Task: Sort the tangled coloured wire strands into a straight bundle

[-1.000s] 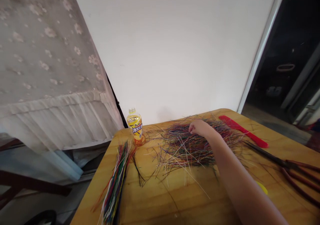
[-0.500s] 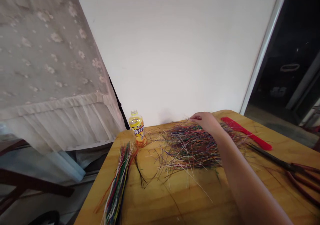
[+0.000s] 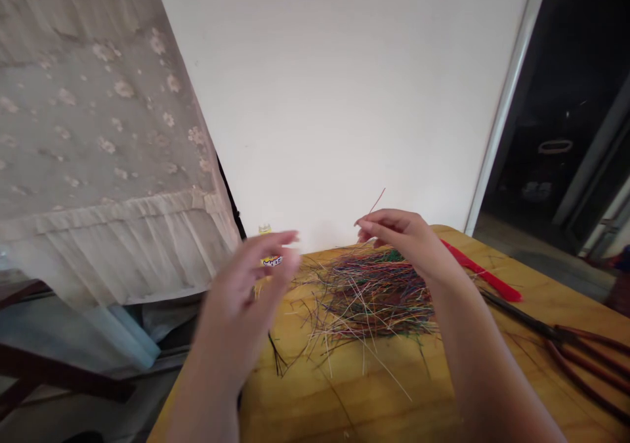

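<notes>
A loose heap of thin coloured sticks (image 3: 374,292) lies on the wooden table (image 3: 374,397). My right hand (image 3: 398,233) is raised just above the heap's far edge, fingers pinched on one thin reddish stick (image 3: 377,201) that points up. My left hand (image 3: 251,292) hovers in front of me at the left, blurred by motion, fingers stretched out and holding nothing. It covers most of the small yellow drink bottle (image 3: 268,259) at the table's back left and the sorted bundle of sticks beneath it.
A red comb (image 3: 485,274) lies at the back right of the table. Long dark pliers with reddish handles (image 3: 566,338) rest near the right edge. A white wall rises behind; a lace curtain (image 3: 98,154) hangs at the left, a dark doorway at the right.
My right hand rose from the heap with one stick pinched. My left hand came up into view from below, covering the bottle and the sorted bundle.
</notes>
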Motion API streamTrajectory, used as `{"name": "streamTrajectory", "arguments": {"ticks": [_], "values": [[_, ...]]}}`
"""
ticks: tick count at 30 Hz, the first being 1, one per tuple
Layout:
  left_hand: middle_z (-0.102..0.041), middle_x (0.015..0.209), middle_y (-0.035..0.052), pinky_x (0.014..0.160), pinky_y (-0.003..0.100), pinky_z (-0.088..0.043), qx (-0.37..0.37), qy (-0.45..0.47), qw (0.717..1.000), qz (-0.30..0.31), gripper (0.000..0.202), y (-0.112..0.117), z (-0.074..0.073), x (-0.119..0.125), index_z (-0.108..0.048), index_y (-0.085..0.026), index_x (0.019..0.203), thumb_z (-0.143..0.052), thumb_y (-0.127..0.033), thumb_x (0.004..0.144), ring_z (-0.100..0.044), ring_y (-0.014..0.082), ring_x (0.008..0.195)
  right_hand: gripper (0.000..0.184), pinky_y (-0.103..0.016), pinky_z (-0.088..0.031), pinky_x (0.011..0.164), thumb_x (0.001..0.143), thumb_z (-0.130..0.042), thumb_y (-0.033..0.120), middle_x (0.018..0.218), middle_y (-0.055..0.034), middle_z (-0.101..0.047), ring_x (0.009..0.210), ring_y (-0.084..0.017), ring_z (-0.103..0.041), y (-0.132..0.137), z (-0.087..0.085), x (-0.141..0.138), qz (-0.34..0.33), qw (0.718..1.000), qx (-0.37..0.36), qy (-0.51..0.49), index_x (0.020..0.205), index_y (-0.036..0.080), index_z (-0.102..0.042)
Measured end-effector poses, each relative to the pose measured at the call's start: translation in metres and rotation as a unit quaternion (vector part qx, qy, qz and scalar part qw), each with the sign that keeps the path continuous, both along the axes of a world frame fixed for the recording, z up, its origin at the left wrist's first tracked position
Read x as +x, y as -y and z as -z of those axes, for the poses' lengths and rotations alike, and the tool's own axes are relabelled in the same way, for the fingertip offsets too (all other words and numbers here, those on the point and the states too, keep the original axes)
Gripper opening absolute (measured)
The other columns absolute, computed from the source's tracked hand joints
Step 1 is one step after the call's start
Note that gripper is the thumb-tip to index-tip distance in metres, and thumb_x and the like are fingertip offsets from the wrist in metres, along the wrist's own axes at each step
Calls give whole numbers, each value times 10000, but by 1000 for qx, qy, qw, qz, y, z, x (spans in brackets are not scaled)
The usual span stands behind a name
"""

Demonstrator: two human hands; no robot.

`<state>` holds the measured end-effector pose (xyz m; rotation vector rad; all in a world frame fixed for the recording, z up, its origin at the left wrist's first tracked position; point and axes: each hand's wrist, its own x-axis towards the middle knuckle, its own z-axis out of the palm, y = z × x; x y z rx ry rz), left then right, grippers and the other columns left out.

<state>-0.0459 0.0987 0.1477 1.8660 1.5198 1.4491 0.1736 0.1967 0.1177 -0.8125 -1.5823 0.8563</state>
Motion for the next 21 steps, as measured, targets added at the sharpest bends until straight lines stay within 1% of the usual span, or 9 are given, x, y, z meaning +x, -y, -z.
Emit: {"name": "streamTrajectory", "arguments": {"ticks": [3,6,8,10,13,15,17,19,21], "values": [[-710,1002,37,807,328,-485,-37,-21,996,73,248,-17,10,23,-702,-263,949,-674,-375,729,-633,225,935,182,-230,-501,623,754,-671,365,763,-29,-696,723,-124,-634,19,-8,-9,-84,996,18,19,802,191,-701],[-736,830,34,731,316,-499,-55,20,992,112,141,-28,19,36,-722,-251,839,-684,-302,714,-666,204,771,144,-229,-495,643,753,-680,330,754,-17,-694,710,-113,-625,29,-12,-14,-149,988,14,20,768,188,-699],[-734,750,28,694,306,-498,-62,42,990,118,62,-30,21,38,-719,-244,741,-674,-277,712,-663,192,702,137,-234,-492,643,753,-680,322,753,-15,-692,705,-114,-621,30,-13,-15,-169,985,13,26,763,186,-699],[-725,689,24,659,296,-493,-78,42,988,125,67,-30,19,35,-702,-240,664,-667,-274,710,-657,186,660,133,-236,-486,645,761,-670,317,757,-15,-687,709,-115,-617,28,-12,-14,-156,987,23,21,755,187,-693],[-711,636,19,612,278,-475,-90,13,988,128,110,-29,16,31,-684,-239,614,-651,-274,713,-643,177,620,128,-232,-477,638,771,-656,320,735,-8,-671,697,-110,-605,19,-10,-7,-78,995,62,-10,746,196,-675],[-703,616,15,588,271,-463,-91,-13,988,124,121,-31,16,29,-677,-240,588,-650,-261,704,-628,169,591,162,-233,-470,611,803,-607,358,734,-12,-659,685,-112,-598,10,-7,4,20,995,89,-41,792,208,-666],[-696,597,16,579,271,-458,-94,-29,988,120,128,-33,17,26,-671,-240,566,-652,-252,692,-614,166,569,225,-241,-466,589,837,-538,404,755,-27,-656,689,-127,-599,-1,-3,19,138,984,99,-58,870,216,-657],[-696,595,23,584,274,-459,-91,-21,990,107,127,-37,18,22,-670,-238,572,-654,-270,694,-614,166,569,243,-260,-472,610,835,-525,406,772,-41,-669,703,-148,-607,-13,3,34,233,968,89,-6,891,212,-661],[-700,608,29,600,275,-466,-84,6,993,82,121,-40,20,17,-674,-234,606,-656,-305,703,-625,169,588,187,-277,-475,652,802,-568,348,785,-46,-690,716,-166,-616,-27,15,44,262,954,56,134,833,205,-684]]}}
